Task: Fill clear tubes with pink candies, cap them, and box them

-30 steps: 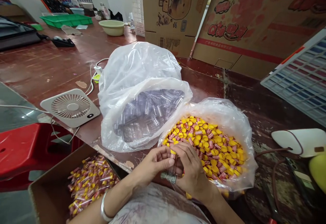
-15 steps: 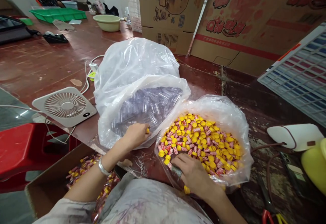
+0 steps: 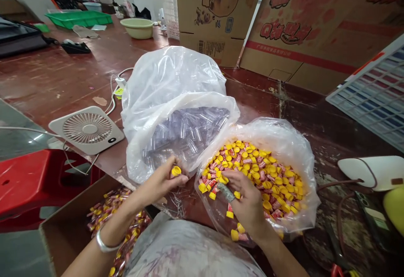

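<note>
My left hand (image 3: 168, 178) is closed around a yellow-capped piece (image 3: 176, 170), in front of the mouth of a white plastic bag (image 3: 135, 159) full of clear tubes (image 3: 192, 127). Over the near left edge of a second plastic bag (image 3: 307, 176), my right hand (image 3: 244, 197) has its fingers curled on a yellow cap (image 3: 223, 179). Wrapping covers one of its fingers. That bag holds several yellow caps with pink and red rolled pieces (image 3: 268, 176). A few capped pieces (image 3: 235, 235) lie near its front edge.
A white fan (image 3: 90, 130) stands left of the bags. Below it are a red stool (image 3: 28, 180) and a cardboard box (image 3: 59, 226) of capped pieces. Scissors (image 3: 336, 247) lie at right; large cartons (image 3: 211, 46) stand behind.
My left hand has drawn back from the tube bag's opening, turning to show the yellow cap. My right hand has risen slightly and now has a yellow cap at its fingertips.
</note>
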Demonstrator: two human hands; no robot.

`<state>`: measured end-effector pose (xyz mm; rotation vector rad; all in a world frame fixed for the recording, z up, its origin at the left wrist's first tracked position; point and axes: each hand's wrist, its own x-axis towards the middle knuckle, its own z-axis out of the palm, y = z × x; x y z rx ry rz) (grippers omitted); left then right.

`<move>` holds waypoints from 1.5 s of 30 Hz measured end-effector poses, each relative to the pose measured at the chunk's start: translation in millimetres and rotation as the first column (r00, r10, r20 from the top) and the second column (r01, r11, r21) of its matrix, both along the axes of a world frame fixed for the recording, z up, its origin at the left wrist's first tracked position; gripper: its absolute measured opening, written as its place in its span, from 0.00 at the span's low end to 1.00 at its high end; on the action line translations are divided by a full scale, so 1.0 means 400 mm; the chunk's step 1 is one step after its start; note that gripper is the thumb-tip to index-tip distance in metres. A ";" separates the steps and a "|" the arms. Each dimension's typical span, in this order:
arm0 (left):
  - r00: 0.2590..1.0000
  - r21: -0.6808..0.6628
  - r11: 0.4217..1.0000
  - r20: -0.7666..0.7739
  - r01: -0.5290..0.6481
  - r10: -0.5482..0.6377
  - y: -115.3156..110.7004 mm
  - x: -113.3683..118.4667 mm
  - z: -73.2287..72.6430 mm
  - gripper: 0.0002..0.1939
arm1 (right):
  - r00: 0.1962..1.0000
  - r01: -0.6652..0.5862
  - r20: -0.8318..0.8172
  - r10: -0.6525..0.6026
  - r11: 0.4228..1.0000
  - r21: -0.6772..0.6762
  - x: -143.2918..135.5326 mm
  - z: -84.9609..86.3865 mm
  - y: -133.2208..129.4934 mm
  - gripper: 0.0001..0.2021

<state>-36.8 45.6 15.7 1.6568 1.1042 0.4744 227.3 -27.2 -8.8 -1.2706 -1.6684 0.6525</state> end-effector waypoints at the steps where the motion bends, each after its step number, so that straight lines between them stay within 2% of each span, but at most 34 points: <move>1: 0.995 -0.048 0.997 0.091 0.055 -0.051 -0.016 0.019 0.009 0.14 | 0.998 0.024 -0.065 -0.024 1.000 0.005 -0.007 0.018 0.009 0.17; 3: 0.974 -0.097 0.983 0.181 0.158 -0.138 -0.041 0.060 0.025 0.15 | 0.991 0.035 -0.131 -0.029 0.999 0.042 -0.024 0.048 0.024 0.16; 5: 0.960 -0.090 0.973 0.207 0.211 -0.189 -0.057 0.094 0.031 0.14 | 0.992 0.018 -0.126 -0.007 0.996 0.090 -0.037 0.065 0.033 0.14; 7: 0.953 -0.067 0.975 0.238 0.211 -0.190 -0.065 0.117 0.027 0.13 | 0.994 0.009 -0.108 0.002 0.994 0.107 -0.041 0.070 0.035 0.13; 9: 0.940 -0.086 0.981 0.311 0.172 -0.137 -0.068 0.129 0.014 0.12 | 0.994 0.028 -0.106 -0.017 0.994 0.103 -0.033 0.068 0.028 0.14; 11: 0.904 -0.210 0.970 0.426 0.126 -0.025 -0.070 0.136 -0.004 0.18 | 0.992 0.078 -0.108 -0.067 0.992 0.101 -0.019 0.063 0.016 0.15; 14: 0.772 -0.487 0.872 0.571 0.044 0.280 -0.069 0.145 -0.029 0.26 | 0.986 0.145 -0.104 -0.133 0.983 0.112 -0.004 0.056 -0.003 0.14; 17: 0.627 -0.660 0.749 0.563 -0.052 0.539 -0.068 0.161 -0.040 0.22 | 0.988 0.143 -0.080 -0.132 0.977 0.155 -0.007 0.051 -0.011 0.13; 19: 0.590 -0.711 0.702 0.547 -0.047 0.594 -0.073 0.175 -0.042 0.20 | 0.991 0.132 -0.039 -0.126 0.971 0.199 -0.015 0.051 -0.006 0.13; 21: 0.603 -0.711 0.704 0.561 -0.001 0.567 -0.084 0.190 -0.044 0.19 | 0.991 0.132 -0.001 -0.135 0.965 0.228 -0.019 0.054 0.003 0.13; 23: 0.643 -0.674 0.736 0.590 0.058 0.489 -0.099 0.202 -0.048 0.18 | 0.989 0.129 0.036 -0.141 0.963 0.236 -0.018 0.060 0.011 0.13; 26: 0.690 -0.630 0.762 0.618 0.147 0.377 -0.112 0.209 -0.053 0.17 | 0.993 0.009 0.115 -0.033 0.978 0.209 -0.010 0.066 0.016 0.14; 29: 0.672 -0.637 0.754 0.629 0.159 0.391 -0.106 0.207 -0.046 0.17 | 0.972 -0.126 0.217 0.091 0.980 0.153 -0.011 0.061 0.012 0.25; 31: 0.649 -0.633 0.755 0.649 0.171 0.398 -0.097 0.207 -0.037 0.16 | 0.959 -0.119 0.274 0.071 0.979 0.163 -0.022 0.051 0.007 0.32; 34: 0.646 -0.574 0.783 0.696 0.238 0.314 -0.086 0.210 -0.028 0.15 | 0.953 -0.043 0.301 -0.030 0.971 0.235 -0.046 0.032 0.001 0.31; 36: 0.676 -0.549 0.784 0.697 0.289 0.238 -0.077 0.210 -0.024 0.15 | 0.949 -0.027 0.310 -0.058 0.965 0.260 -0.054 0.026 0.000 0.30; 38: 0.732 -0.537 0.779 0.663 0.323 0.154 -0.059 0.203 -0.018 0.17 | 0.936 -0.072 0.351 -0.019 0.967 0.244 -0.044 0.030 0.003 0.32; 40: 0.816 -0.451 0.842 0.577 0.295 0.023 -0.024 0.187 -0.010 0.16 | 0.915 -0.131 0.400 0.049 0.975 0.180 -0.009 0.039 0.011 0.34; 42: 0.935 -0.209 0.961 0.339 0.184 -0.105 0.030 0.164 -0.003 0.11 | 0.899 -0.119 0.435 0.057 0.986 0.117 0.044 0.045 0.022 0.36; 43: 0.983 -0.023 0.992 0.137 0.124 -0.120 0.062 0.151 -0.003 0.09 | 0.895 -0.075 0.446 0.021 0.992 0.104 0.072 0.044 0.027 0.35; 44: 0.993 0.167 0.981 -0.076 0.097 -0.086 0.096 0.139 -0.007 0.09 | 0.887 -0.019 0.461 -0.028 0.995 0.097 0.098 0.039 0.032 0.31; 45: 0.967 0.320 0.942 -0.254 0.102 -0.018 0.129 0.129 -0.014 0.11 | 0.872 0.026 0.485 -0.066 0.996 0.088 0.118 0.032 0.036 0.26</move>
